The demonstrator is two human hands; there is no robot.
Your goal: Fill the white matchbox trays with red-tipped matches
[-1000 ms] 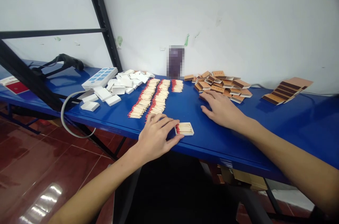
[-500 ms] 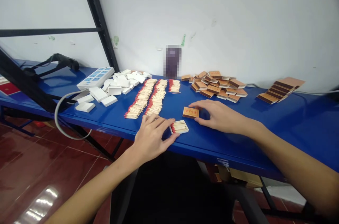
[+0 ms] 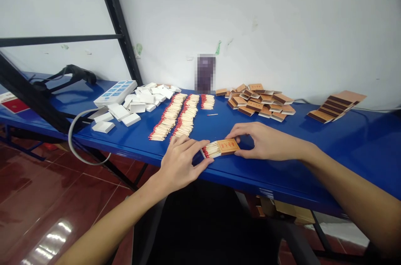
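Near the table's front edge, my left hand (image 3: 184, 159) grips the left end of a white matchbox tray (image 3: 203, 153) between thumb and fingers. Red-tipped matches (image 3: 212, 149) lie side by side in the tray, heads to the left. My right hand (image 3: 255, 140) pinches the right end of an orange matchbox sleeve (image 3: 228, 146) with red lettering. The sleeve covers the right part of the tray, and the left part with the match heads shows. Behind my left hand, long rows of loose matches (image 3: 184, 119) lie on the blue table.
White empty trays (image 3: 145, 98) are heaped at the back left beside a white box (image 3: 115, 93). Orange sleeves (image 3: 255, 106) lie piled at the back right, with a stack of flat sleeves (image 3: 335, 107) farther right. A single match (image 3: 212, 114) lies apart. A black frame post (image 3: 120, 27) rises at left.
My right hand has brought the sleeve left and down onto the tray's right end, covering part of the matches. My left hand keeps its hold. One match now lies apart from the short row.
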